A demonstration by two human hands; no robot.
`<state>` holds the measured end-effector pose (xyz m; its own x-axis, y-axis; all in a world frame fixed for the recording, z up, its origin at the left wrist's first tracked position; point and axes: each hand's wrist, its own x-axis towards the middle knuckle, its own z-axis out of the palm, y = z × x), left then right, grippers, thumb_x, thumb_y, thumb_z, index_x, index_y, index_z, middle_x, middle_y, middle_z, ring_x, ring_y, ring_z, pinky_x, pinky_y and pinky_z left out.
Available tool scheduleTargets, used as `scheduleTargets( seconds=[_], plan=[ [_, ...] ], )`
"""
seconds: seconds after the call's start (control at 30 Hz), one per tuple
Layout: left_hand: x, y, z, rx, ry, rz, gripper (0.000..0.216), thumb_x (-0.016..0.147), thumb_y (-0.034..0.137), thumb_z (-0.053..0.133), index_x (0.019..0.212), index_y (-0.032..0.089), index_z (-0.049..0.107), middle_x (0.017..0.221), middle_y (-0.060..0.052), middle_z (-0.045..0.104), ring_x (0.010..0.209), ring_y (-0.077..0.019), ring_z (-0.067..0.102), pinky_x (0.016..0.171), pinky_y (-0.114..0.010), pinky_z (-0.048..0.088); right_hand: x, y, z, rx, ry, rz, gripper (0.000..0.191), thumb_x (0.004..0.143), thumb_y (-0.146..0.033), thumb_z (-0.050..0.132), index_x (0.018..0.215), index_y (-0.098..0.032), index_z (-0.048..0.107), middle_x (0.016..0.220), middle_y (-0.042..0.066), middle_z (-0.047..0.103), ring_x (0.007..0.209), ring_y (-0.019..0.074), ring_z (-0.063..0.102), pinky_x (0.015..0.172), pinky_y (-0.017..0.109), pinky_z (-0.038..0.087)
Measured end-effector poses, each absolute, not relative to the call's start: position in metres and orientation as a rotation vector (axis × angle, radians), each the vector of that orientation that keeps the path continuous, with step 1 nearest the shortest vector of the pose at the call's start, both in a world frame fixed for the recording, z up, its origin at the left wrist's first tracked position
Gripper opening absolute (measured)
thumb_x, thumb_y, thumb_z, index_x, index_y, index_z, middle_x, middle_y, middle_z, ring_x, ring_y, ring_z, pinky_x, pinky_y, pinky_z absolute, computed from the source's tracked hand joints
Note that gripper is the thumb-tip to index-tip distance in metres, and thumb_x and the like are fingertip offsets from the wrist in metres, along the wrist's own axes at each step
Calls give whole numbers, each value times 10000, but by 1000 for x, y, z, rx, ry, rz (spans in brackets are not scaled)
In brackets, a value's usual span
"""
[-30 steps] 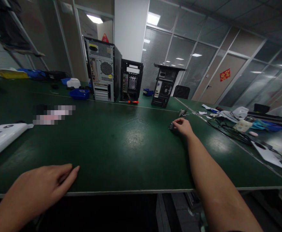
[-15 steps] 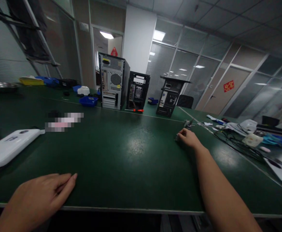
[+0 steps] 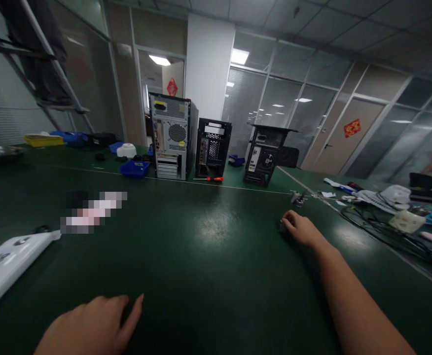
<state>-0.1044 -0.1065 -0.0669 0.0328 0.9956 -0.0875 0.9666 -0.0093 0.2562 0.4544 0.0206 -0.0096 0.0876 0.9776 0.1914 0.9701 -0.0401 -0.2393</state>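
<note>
My right hand [image 3: 300,228] is on the right part of the green table [image 3: 186,256], its fingers closed on a small dark piece [image 3: 281,226]. Most of that piece is hidden, so its kind cannot be made out. Just beyond the hand lies a little cluster of metal parts [image 3: 298,198], apart from the fingers. At the lower left, my left hand [image 3: 93,323] is palm down near the table's front. Its thumb stands away from the loosely bent fingers, and nothing shows between them.
Three computer cases [image 3: 171,135] stand along the back, with a red-handled screwdriver [image 3: 215,179] before the middle one. A blue tray [image 3: 134,169] is left of them. A white device [image 3: 12,261] lies at left. Cables [image 3: 371,224] and clutter fill the right side. A person stands on a ladder [image 3: 49,44].
The view has tilted and shifted slightly. My right hand has drawn back from the metal parts with the small dark piece. My left thumb has spread away from the fingers.
</note>
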Motion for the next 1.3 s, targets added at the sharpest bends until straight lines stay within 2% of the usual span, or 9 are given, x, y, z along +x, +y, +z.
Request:
scheduleTargets(
  seconds=[0.17, 0.37, 0.47, 0.67, 0.83, 1.0, 1.1, 1.17, 1.3],
  plan=[
    [-75, -79, -47, 2104, 2002, -62, 637, 927, 601, 252, 774, 236, 751, 709, -104, 713, 655, -328, 688, 656, -502, 507, 459, 17, -6, -2063, -1900, 169, 298, 920, -461, 490, 1047, -224, 619, 1014, 86, 737, 890, 210, 684, 765, 318, 486],
    [-73, -82, -35, 2123, 1942, -79, 601, 955, 558, 228, 952, 261, 751, 812, -87, 737, 744, -302, 705, 676, -435, 499, 466, 17, -15, -1978, -1860, 290, 357, 831, -485, 619, 1088, -237, 614, 1053, 82, 740, 928, 216, 693, 810, 330, 520],
    [-71, -88, -30, 2167, 1968, -75, 568, 956, 552, 254, 947, 263, 742, 843, -84, 739, 766, -299, 700, 675, -414, 482, 467, 17, -18, -1966, -1878, 244, 343, 796, -436, 669, 1067, -232, 623, 1057, 83, 737, 934, 219, 692, 834, 336, 521],
    [-65, -99, -23, 2254, 1944, 9, 563, 974, 546, 242, 846, 257, 707, 796, -73, 713, 749, -288, 678, 651, -389, 437, 469, 11, -21, -1917, -1816, 240, 334, 845, -484, 622, 1054, -224, 630, 1055, 85, 738, 910, 208, 696, 827, 348, 539],
    [-65, -103, -23, 2279, 1961, 47, 578, 974, 555, 236, 839, 244, 705, 789, -90, 707, 745, -289, 673, 650, -390, 432, 467, 9, -31, -1839, -1786, 198, 439, 733, -446, 745, 1096, -227, 633, 1105, 84, 722, 1005, 218, 681, 913, 367, 525],
    [-47, -100, -11, 2267, 1987, -39, 549, 963, 492, 275, 894, 195, 732, 892, -147, 721, 824, -334, 686, 702, -438, 476, 450, 7, -35, -1739, -1790, 177, 360, 814, -353, 668, 1145, -217, 629, 1100, 82, 710, 1021, 197, 661, 947, 366, 500],
    [-15, -87, 5, 2364, 1903, -94, 445, 928, 464, 387, 900, 175, 725, 912, -153, 714, 856, -347, 675, 731, -452, 488, 424, 3, -25, -1644, -1878, 162, 349, 868, -308, 611, 1201, -204, 626, 1135, 86, 676, 1018, 190, 642, 953, 368, 490],
    [12, -71, 13, 2452, 1799, 90, 417, 905, 505, 452, 926, 174, 705, 945, -143, 700, 848, -318, 663, 717, -410, 488, 396, -3, -17, -1555, -1977, 134, 350, 897, -288, 580, 1234, -212, 637, 1151, 89, 644, 1025, 194, 623, 955, 378, 484],
    [56, -29, 11, 2547, 1528, 643, 438, 971, 514, 383, 939, 172, 656, 976, -116, 663, 868, -246, 628, 741, -344, 463, 327, -19, -5, -1304, -2202, 147, 371, 922, -276, 567, 1283, -261, 649, 1139, 75, 598, 1008, 185, 602, 941, 361, 481]
  ],
)
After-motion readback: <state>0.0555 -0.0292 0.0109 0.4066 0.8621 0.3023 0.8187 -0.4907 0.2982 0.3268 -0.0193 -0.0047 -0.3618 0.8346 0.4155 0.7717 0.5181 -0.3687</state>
